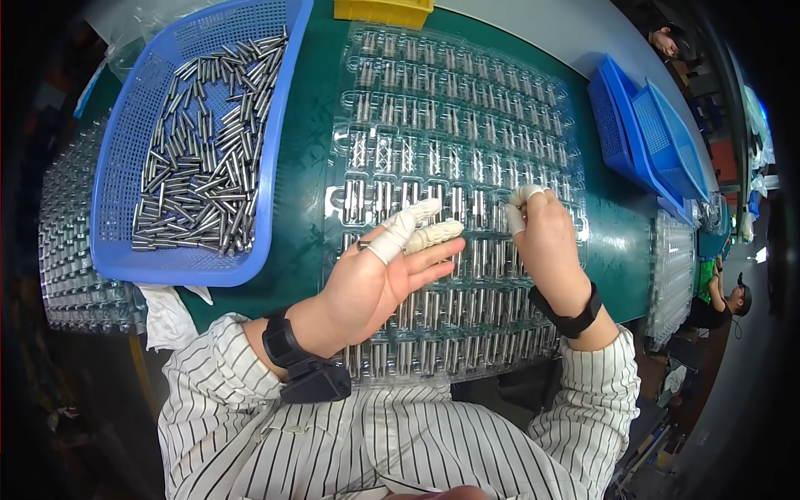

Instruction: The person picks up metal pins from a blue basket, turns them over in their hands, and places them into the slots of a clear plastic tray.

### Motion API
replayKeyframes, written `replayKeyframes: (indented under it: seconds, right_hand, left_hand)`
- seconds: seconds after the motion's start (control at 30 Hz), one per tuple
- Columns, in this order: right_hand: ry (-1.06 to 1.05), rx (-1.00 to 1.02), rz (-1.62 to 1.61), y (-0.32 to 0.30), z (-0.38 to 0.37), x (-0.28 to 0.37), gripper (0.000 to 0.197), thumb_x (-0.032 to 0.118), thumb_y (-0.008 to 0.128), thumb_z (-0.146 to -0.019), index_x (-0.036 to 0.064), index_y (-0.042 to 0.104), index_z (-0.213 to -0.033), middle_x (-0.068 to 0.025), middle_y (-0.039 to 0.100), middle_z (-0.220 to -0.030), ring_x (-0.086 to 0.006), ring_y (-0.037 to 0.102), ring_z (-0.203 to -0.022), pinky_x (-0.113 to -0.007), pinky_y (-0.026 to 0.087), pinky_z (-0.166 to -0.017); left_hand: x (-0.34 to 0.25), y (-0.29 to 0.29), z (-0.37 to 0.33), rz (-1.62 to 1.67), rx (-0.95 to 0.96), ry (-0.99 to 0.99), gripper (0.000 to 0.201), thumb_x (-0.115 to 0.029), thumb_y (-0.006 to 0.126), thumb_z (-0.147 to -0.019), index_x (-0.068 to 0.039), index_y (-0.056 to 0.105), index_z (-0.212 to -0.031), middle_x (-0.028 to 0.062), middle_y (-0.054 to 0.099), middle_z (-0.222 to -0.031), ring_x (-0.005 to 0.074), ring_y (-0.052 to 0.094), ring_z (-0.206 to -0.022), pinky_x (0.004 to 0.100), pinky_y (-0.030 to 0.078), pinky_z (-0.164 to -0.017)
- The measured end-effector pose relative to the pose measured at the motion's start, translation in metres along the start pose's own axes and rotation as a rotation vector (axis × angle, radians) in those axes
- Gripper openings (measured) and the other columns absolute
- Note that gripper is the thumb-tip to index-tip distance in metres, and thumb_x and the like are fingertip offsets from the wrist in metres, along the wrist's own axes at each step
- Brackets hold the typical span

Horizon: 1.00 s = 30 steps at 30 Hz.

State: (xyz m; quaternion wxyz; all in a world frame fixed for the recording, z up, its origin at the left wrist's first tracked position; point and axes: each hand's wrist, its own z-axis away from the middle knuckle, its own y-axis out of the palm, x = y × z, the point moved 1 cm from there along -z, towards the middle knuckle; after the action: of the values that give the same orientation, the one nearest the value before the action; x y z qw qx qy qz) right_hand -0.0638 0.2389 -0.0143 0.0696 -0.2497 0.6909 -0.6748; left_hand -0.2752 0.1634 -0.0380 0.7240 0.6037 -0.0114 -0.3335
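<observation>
My left hand is turned partly palm up over the clear plastic tray, with white finger cots on the thumb and fingers. The dark end of a metal pin sticks out sideways by the thumb; the rest of that pin is hidden in the hand. Farther right, my right hand reaches down to the tray with thumb and index finger, also in white cots, bent together. Whatever lies between those fingertips is hidden. Rows of shiny metal pins lie in the tray's pockets around both hands.
At the left stands a blue perforated basket of loose metal pins. Stacked clear trays flank it. Blue baskets stand at right, above more trays. A yellow bin is at the far edge. Other people are at right.
</observation>
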Motion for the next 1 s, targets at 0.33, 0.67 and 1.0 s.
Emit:
replayKeyframes:
  seconds: [0.33,0.67,1.0]
  right_hand:
    - [-0.325,-0.047,-0.279,-0.025,0.004,0.081,0.029,0.006,0.069,-0.072,0.0039,0.058,-0.098,-0.0108,0.061,-0.091,-0.0280,0.059,-0.076,-0.034,0.048,-0.067]
    - [-0.351,-0.088,-0.400,-0.017,0.017,0.090,0.022,0.007,0.069,-0.072,0.0028,0.058,-0.090,-0.0106,0.060,-0.080,-0.0275,0.058,-0.070,-0.035,0.048,-0.061]
    - [-0.188,-0.065,-0.291,-0.025,0.032,0.073,0.017,0.006,0.067,-0.076,0.0011,0.057,-0.089,-0.0126,0.060,-0.078,-0.0292,0.058,-0.069,-0.037,0.046,-0.059]
  left_hand:
    - [-0.002,-0.001,0.009,-0.008,0.110,-0.012,0.055,-0.039,0.029,-0.098,-0.007,0.019,-0.142,0.0161,0.032,-0.141,0.0284,0.031,-0.130,0.0414,0.029,-0.106]
    - [0.010,0.003,0.009,-0.059,0.145,-0.034,0.053,-0.036,0.034,-0.097,-0.009,0.022,-0.141,0.0126,0.037,-0.136,0.0245,0.037,-0.125,0.0405,0.031,-0.104]
    - [0.001,0.003,0.011,-0.275,-0.062,0.044,0.029,-0.016,0.052,-0.092,-0.002,0.052,-0.118,0.0086,0.061,-0.104,0.0162,0.060,-0.094,0.0304,0.047,-0.086]
